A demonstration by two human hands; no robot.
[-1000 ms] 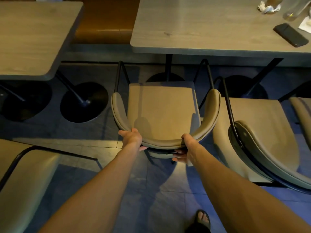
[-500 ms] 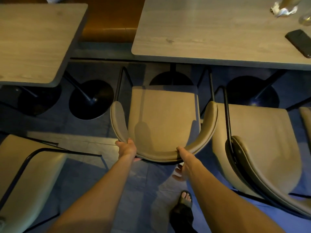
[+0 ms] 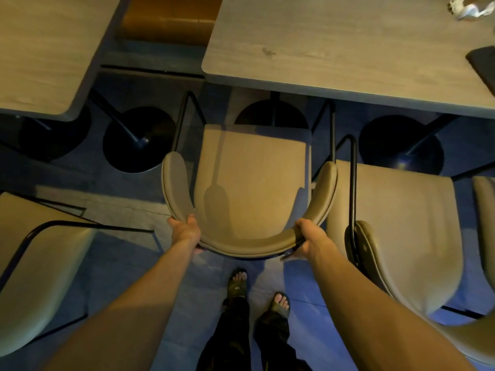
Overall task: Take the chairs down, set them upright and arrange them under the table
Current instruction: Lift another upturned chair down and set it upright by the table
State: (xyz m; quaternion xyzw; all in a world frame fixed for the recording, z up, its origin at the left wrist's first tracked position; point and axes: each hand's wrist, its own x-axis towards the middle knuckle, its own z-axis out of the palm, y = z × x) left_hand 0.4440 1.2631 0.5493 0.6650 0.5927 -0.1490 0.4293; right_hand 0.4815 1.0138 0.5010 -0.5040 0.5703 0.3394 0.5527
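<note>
Both hands, left point(image 3: 186, 231) and right point(image 3: 310, 238), grasp the curved back of the upright chair point(image 3: 251, 183), its front just short of the table point(image 3: 334, 44).

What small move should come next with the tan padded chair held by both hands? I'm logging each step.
Probably a short push forward. Both hands, left hand and right hand, grip the curved back of the upright tan padded chair, whose seat front still sits just short of the grey wood-grain table edge, so it isn't tucked under.
</note>
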